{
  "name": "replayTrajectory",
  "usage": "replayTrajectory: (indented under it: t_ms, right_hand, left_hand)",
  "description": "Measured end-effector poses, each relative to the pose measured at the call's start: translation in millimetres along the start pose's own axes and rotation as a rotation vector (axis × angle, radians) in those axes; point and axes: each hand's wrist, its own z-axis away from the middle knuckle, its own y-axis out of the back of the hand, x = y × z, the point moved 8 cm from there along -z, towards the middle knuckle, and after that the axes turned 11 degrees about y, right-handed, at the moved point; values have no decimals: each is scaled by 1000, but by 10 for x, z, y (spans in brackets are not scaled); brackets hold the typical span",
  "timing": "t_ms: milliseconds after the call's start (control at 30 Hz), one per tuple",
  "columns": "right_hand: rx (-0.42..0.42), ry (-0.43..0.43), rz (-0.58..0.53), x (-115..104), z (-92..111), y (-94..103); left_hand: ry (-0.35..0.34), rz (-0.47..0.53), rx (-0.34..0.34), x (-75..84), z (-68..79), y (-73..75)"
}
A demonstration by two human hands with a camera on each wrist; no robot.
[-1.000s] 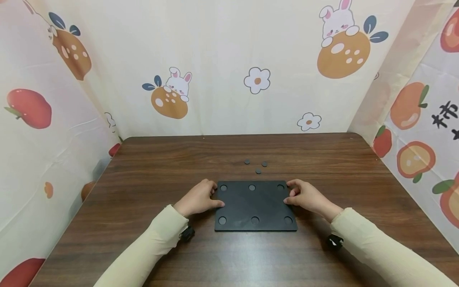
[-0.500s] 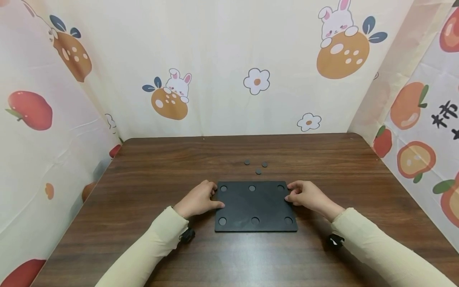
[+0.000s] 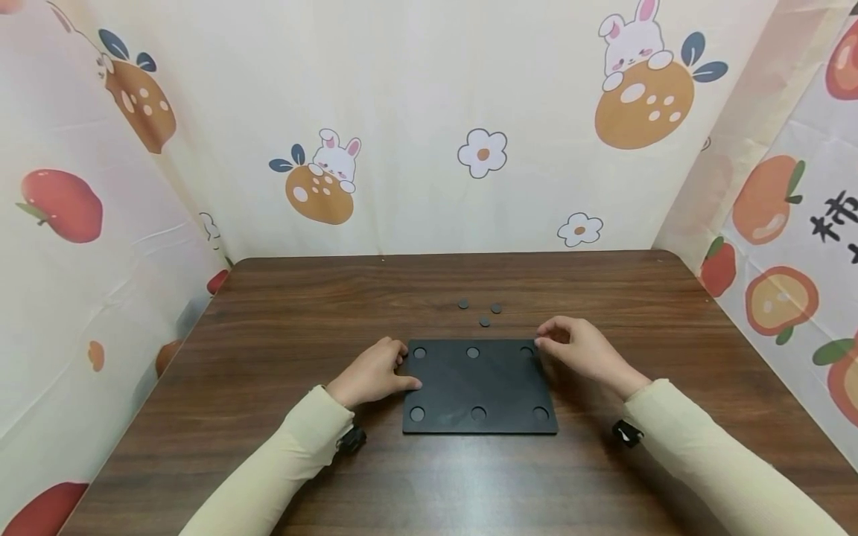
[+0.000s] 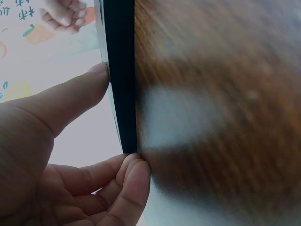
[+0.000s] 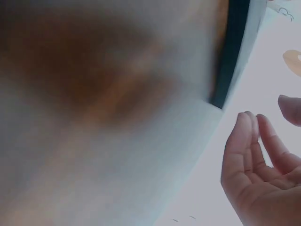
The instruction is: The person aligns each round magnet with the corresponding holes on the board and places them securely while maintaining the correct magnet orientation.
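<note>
A flat black board [image 3: 479, 383] lies on the wooden table, with round recesses along its far and near edges. My left hand [image 3: 372, 376] grips its left edge, thumb on the top face and fingers at the far corner; in the left wrist view the thumb [image 4: 87, 89] touches the board's edge [image 4: 121, 70]. Just off the far right corner is my right hand [image 3: 586, 353], raised, fingers loosely bent with nothing between them. The right wrist view shows those fingers [image 5: 237, 155] apart from the board [image 5: 231, 52]. Beyond the board lie three small dark discs: one left [image 3: 463, 304], one right [image 3: 496, 308], one nearer [image 3: 484, 321].
The brown wooden table [image 3: 302, 298] extends around the board on all sides. A patterned curtain [image 3: 415, 186] hangs behind its far edge, with more printed cloth [image 3: 771, 246] along the right and left sides.
My right hand has let go of the board's right edge and moved up and away toward the far right corner. The left hand, board and discs stay put.
</note>
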Motion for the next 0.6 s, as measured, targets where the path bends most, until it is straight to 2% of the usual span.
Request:
replayTrajectory:
  t_ms: [167,267,600]
  right_hand:
    - [77,110,58,-173,-128,105]
    - [106,146,74,-246,-210,134]
    - [107,229,130,-410,-498,29]
  left_hand:
    - [9,-2,-1,-10,-6,-5]
    - [4,-4,-2,-5,1,-4]
    - [21,-10,-2,-1,2,-2]
